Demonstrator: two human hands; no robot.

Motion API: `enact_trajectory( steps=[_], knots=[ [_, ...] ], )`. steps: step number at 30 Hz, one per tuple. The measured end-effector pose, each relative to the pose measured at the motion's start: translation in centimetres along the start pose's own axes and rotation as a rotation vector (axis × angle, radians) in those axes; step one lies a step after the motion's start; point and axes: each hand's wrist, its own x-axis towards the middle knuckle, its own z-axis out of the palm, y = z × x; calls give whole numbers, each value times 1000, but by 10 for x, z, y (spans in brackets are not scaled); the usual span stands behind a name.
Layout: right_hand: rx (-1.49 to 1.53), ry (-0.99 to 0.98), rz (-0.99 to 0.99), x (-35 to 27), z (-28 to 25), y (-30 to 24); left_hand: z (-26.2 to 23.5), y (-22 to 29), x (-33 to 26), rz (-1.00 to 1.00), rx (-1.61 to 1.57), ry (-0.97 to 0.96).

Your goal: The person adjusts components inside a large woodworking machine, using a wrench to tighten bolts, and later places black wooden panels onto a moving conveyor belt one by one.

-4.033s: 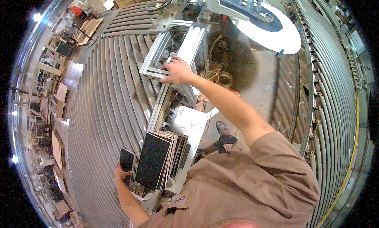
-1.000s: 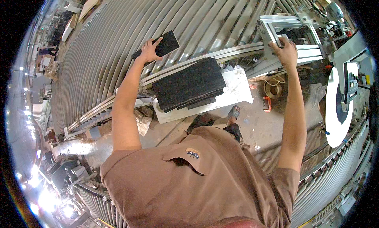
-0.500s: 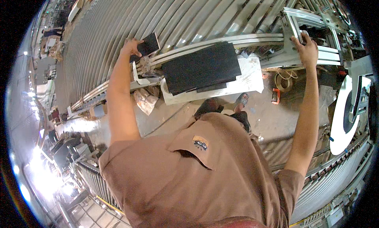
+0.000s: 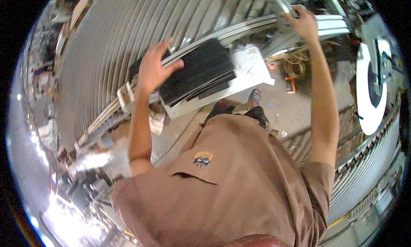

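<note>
My left hand [image 4: 155, 69] is raised with its fingers apart and nothing in it, slightly blurred. It hangs over the left end of a stack of flat black panels [image 4: 201, 65], hiding part of it. The panels lie on a white board [image 4: 253, 67] beside the conveyor's side rail. A small dark block [image 4: 135, 68] shows partly behind my left wrist, by the rail. At the upper right, my right hand [image 4: 304, 24] has its fingers curled over the edge of a silver metal frame [image 4: 332, 24].
Grey conveyor rollers [image 4: 141, 20] stretch across the far side. An orange tool [image 4: 290, 85] and a tape-like coil [image 4: 294, 68] are low by the right of the board. A white round-ended disc-like panel [image 4: 367, 88] stands at the right. More rollers [image 4: 364, 183] run behind at lower right.
My left hand has left the small dark block and moved right, over the black panels, its fingers spreading. My right hand stays at the metal frame while the whole view has shifted.
</note>
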Motion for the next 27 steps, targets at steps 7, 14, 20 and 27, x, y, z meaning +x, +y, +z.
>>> enact_trajectory(
  steps=[7,14,20,27],
  knots=[
    [264,-63,126,-16,-23,-16,45,60,-34,21,133,-228],
    [195,10,89,-27,-22,-2,68,57,-43,19,139,-257],
    [211,52,58,-28,-28,-18,71,43,-56,19,176,-240],
    [227,34,75,-28,-27,-18,72,45,-59,38,197,-226]
  ],
)
